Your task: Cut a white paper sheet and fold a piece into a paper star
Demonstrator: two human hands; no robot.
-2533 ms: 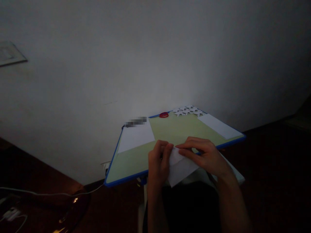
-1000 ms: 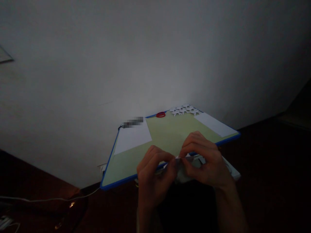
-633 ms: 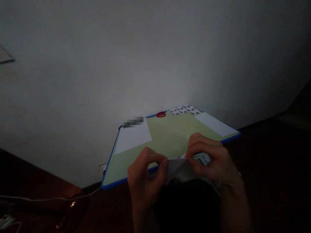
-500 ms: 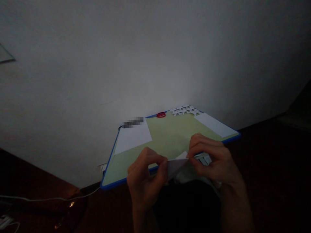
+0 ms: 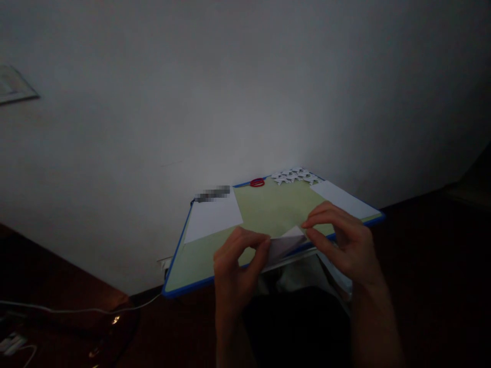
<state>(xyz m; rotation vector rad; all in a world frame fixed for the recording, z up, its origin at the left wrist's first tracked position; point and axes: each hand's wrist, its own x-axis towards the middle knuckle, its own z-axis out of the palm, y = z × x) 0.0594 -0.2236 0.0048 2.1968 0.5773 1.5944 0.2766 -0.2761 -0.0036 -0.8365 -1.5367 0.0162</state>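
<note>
A small folded piece of white paper (image 5: 284,246) is held up just over the near edge of the board. My left hand (image 5: 240,260) pinches its left end between thumb and forefinger. At the other end, my right hand (image 5: 341,237) has thumb and forefinger nearly together on the right corner. A lighter flap rises along the top of the folded piece. The exact contact under the right fingertips is hard to see in the dim light.
The pale green board (image 5: 268,204) has a blue rim. On it lie a white sheet (image 5: 213,220) at left, another sheet (image 5: 345,198) at right, red-handled scissors (image 5: 257,182) at the back and several small folded paper pieces (image 5: 295,175). A wall (image 5: 245,92) stands behind.
Both hands have lifted slightly with the folded paper, and the right fingers have shifted up along its right corner. More of the flap shows. The view has tilted a little.
</note>
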